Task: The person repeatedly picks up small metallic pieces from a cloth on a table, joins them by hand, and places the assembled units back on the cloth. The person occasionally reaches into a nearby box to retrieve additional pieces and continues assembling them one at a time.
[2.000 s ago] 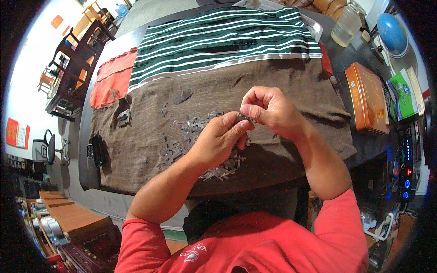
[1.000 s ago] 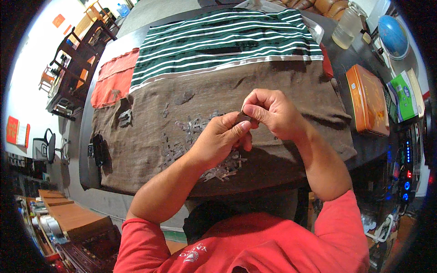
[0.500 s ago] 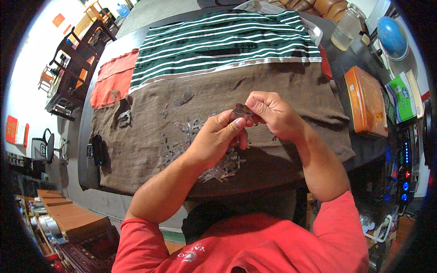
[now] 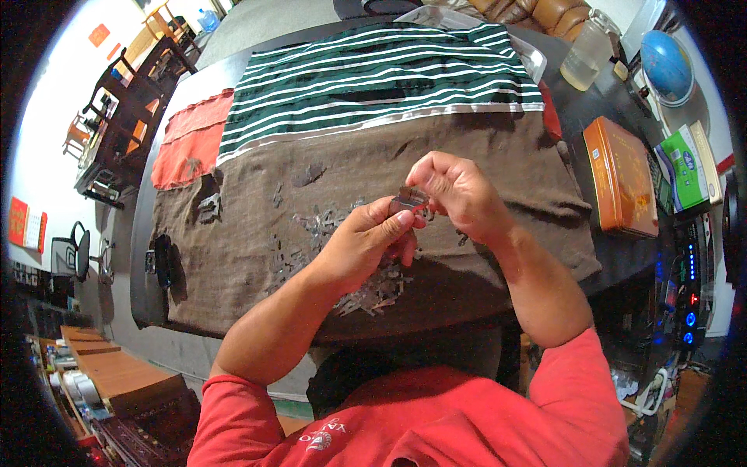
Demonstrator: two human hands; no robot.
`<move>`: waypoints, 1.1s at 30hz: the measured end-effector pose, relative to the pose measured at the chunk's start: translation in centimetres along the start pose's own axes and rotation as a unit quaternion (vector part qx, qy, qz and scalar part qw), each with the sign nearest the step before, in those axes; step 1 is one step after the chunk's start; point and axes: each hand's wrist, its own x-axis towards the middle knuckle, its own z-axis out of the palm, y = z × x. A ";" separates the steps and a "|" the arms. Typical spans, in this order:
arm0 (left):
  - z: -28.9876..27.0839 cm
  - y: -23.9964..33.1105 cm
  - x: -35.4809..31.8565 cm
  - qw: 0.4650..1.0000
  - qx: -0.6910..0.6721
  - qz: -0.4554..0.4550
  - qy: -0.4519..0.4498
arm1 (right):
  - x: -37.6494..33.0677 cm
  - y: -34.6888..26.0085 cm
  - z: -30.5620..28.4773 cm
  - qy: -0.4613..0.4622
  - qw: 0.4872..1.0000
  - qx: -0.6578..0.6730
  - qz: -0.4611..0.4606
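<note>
Clearly pinching one dark piece (image 4: 406,201) in the left hand (image 4: 364,240)

Held over brown cloth (image 4: 513,175), between thumb and fingers; with right hand (image 4: 459,194) curled just beside; cannot tell whether gripping too; with forearms (image 4: 276,323) slanting inward; above scattered grey pieces (image 4: 372,296), uncountable, partly hidden by left hand; farther out, past one striped cloth (image 4: 373,87), one orange tin (image 4: 622,179).

White lettering (image 4: 333,426) marks the red shirt (image 4: 467,416), a pale label (image 4: 599,143) the orange box (image 4: 626,183).
</note>
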 end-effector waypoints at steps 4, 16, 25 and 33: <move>0.2 0.1 -0.2 0.999 0.020 -0.007 -0.024 | -0.4 0.2 0.9 -0.045 0.999 -0.016 -0.022; 0.0 0.3 -0.2 0.998 0.055 0.019 -0.019 | -0.4 -0.4 0.4 -0.038 0.994 -0.098 -0.018; -0.1 0.3 -0.3 1.000 0.001 0.006 -0.029 | -0.4 -0.7 0.8 -0.051 0.997 0.049 0.003; 0.9 0.1 0.0 0.986 0.141 0.064 0.065 | -0.7 -0.7 1.1 0.021 0.992 -0.126 -0.004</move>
